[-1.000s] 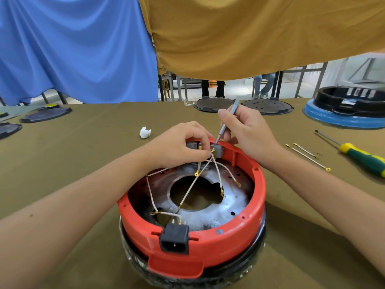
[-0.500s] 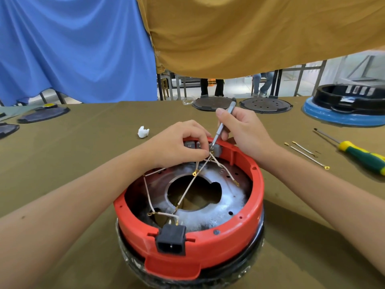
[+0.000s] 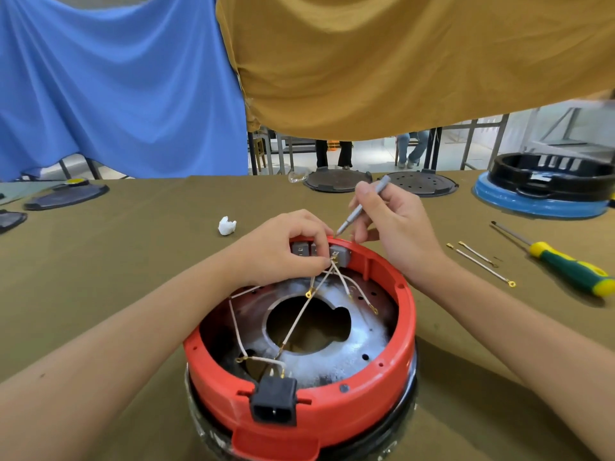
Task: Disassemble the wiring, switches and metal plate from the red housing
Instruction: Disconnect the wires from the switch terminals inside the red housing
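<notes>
While most of the wiring (image 3: 301, 322) is still strung across its inside, the red housing (image 3: 332, 414) sits open side up on the table (image 3: 133, 261), just in front of the person, on a dark base. The metal plate (image 3: 359, 341) with its large middle hole lies in the bottom, apparently not yet removed. The grey switches (image 3: 339, 256) remain seated in the far wall, and a black socket (image 3: 274, 405) is still clipped into the near wall with wires running to it. Several ring terminals hang loose over the plate, so some connections look already undone.

The left hand (image 3: 283, 249) reaches over the far rim and pinches the wire ends at a switch between thumb and fingertips. The right hand (image 3: 396, 227) holds a thin grey tool (image 3: 361, 207) like a pen, fingers curled round it, its tip pointing down just behind the far rim near the switches; whether it touches is hard to tell.

Two short wires (image 3: 479, 262) lie on the table to the right, well apart from the housing, so a small part of the job seems done. Left, by my judgement: freeing the switches, the remaining wires, the socket and the plate.

Beyond them lies a green and yellow screwdriver (image 3: 565, 267). A white scrap (image 3: 227, 225) lies to the left.
</notes>
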Demonstrator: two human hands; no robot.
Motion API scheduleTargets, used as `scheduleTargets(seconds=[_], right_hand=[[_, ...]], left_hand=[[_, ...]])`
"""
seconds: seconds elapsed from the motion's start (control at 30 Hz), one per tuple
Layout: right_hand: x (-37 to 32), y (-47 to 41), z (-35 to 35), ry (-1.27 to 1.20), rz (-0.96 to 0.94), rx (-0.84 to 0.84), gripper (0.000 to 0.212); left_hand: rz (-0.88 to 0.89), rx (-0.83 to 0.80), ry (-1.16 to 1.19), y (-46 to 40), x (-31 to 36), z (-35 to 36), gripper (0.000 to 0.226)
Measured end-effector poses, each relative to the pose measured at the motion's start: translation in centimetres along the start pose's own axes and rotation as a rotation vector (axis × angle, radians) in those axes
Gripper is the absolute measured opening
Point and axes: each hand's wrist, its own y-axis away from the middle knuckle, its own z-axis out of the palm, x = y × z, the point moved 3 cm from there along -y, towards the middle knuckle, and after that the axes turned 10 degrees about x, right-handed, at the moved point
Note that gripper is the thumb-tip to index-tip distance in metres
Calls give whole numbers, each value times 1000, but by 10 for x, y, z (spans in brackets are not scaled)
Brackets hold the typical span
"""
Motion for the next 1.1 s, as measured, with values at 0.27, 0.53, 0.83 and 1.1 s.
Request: scheduleTargets(seconds=[0.27, 0.53, 0.83, 1.1], right_hand=[[-9, 7, 2, 19, -107, -106, 13], [-14, 10, 4, -30, -92, -161, 25], [-10, 8, -2, -296, 168, 58, 20], [-15, 11, 1, -177, 159, 0, 21]], left_hand=[[12, 257, 143, 2, 8, -13, 4], [38, 270, 200, 2, 6, -10, 8], [-92, 281, 408, 0, -2, -13, 27], [-39, 297, 274, 0, 1, -13, 13]])
